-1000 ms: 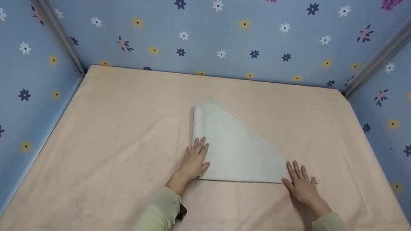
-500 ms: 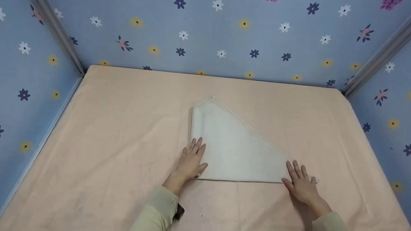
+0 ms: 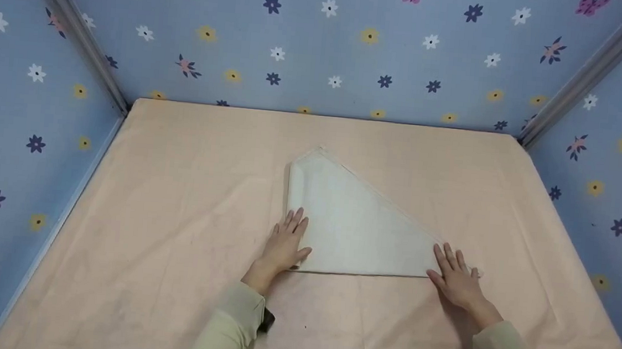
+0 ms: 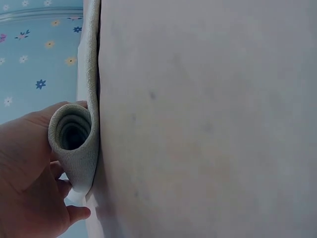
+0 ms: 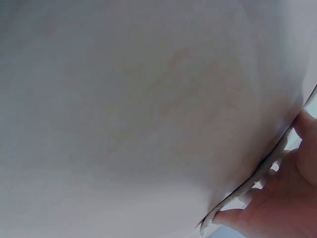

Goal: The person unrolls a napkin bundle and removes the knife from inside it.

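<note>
A pale greenish-white cloth [image 3: 362, 228], folded to a pointed shape, lies on the covered table. Its left side is wound into a roll [image 4: 81, 163], whose spiral end shows in the left wrist view. My left hand [image 3: 281, 247] rests over this roll at the near left corner, fingers extended toward the far side and thumb lying to the right. At the cloth's narrow right end my right hand [image 3: 458, 283] presses with spread fingers. The right wrist view shows thumb and fingers of that hand along the cloth's thin edge [image 5: 255, 177].
A peach-coloured cover [image 3: 176, 197] with soft creases spreads over the table. Blue flower-patterned walls [image 3: 321, 47] enclose it at the back and both sides, with grey posts [image 3: 590, 80] in the corners. A dark object [image 3: 266, 321] sits at the left sleeve's cuff.
My left hand has slid slightly left, and the cloth's rolled left edge has shifted left with it. My right hand has stayed in place.
</note>
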Available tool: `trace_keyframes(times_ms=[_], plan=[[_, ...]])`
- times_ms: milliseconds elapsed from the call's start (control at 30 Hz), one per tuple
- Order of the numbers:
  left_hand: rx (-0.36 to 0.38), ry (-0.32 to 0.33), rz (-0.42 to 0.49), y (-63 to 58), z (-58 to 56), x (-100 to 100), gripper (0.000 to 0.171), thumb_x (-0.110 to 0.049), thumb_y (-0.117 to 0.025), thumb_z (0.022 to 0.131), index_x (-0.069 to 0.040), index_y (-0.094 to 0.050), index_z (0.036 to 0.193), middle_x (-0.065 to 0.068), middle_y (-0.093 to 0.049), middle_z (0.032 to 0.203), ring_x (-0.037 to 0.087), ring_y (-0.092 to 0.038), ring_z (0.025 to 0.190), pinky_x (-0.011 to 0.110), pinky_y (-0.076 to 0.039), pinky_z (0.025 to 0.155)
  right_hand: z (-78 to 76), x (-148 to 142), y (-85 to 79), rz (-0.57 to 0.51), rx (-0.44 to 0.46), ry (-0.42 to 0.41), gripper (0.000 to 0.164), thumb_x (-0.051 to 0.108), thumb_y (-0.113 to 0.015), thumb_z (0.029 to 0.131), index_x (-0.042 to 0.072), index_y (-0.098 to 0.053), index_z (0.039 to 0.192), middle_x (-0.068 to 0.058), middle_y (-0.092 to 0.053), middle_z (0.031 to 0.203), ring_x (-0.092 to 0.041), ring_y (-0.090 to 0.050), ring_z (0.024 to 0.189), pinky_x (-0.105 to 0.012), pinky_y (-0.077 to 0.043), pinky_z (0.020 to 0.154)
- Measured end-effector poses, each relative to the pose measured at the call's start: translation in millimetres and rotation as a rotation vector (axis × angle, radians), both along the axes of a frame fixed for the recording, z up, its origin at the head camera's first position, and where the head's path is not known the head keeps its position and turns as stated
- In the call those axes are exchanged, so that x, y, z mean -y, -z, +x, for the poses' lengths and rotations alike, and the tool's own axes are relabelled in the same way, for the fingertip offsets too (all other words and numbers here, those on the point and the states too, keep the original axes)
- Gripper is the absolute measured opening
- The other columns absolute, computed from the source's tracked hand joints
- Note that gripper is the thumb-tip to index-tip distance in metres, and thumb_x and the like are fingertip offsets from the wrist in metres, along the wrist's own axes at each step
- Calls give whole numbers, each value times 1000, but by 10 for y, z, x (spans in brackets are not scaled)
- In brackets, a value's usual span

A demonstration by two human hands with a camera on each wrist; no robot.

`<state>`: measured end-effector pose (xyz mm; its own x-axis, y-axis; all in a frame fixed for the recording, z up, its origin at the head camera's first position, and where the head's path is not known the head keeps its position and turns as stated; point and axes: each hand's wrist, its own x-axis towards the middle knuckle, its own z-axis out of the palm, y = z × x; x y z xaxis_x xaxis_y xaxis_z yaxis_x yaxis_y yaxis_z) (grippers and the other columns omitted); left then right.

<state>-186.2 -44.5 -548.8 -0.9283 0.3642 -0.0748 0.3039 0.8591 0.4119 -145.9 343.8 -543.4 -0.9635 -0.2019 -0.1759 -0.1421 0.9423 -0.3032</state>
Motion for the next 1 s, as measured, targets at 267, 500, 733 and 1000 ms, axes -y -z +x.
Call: trace_keyframes(times_ms=[267,500,733,1000], plan=[[2,-2,-1,2,-3,38,68,-33,-55,87,-3,-24,139,11,-8,147,28,-5,133,52,-18,102,-1,0,4,-10,-5,-1,65,40,-40,93,1,-18,140,-24,-9,144,-46,-4,128,-73,-4,88],[17,-4,11,4,-4,73,68,-34,-55,86,-4,-24,140,11,-9,147,28,-6,133,51,-18,102,1,3,-6,-2,-7,0,65,40,-39,93,1,-18,140,-24,-10,144,-46,-5,128,-72,-5,88],[2,-2,30,-3,0,117,68,-33,-56,86,-4,-25,139,12,-10,147,29,-8,133,53,-19,101,-7,0,-6,-7,5,2,66,41,-39,92,2,-18,140,-23,-9,144,-45,-4,128,-72,-4,89],[-22,15,123,-22,38,190,66,-29,-56,86,-2,-26,138,12,-11,147,30,-9,133,57,-18,99,-5,-1,-1,-7,8,3,66,41,-39,93,1,-17,140,-23,-9,144,-46,-4,128,-72,-4,88]])
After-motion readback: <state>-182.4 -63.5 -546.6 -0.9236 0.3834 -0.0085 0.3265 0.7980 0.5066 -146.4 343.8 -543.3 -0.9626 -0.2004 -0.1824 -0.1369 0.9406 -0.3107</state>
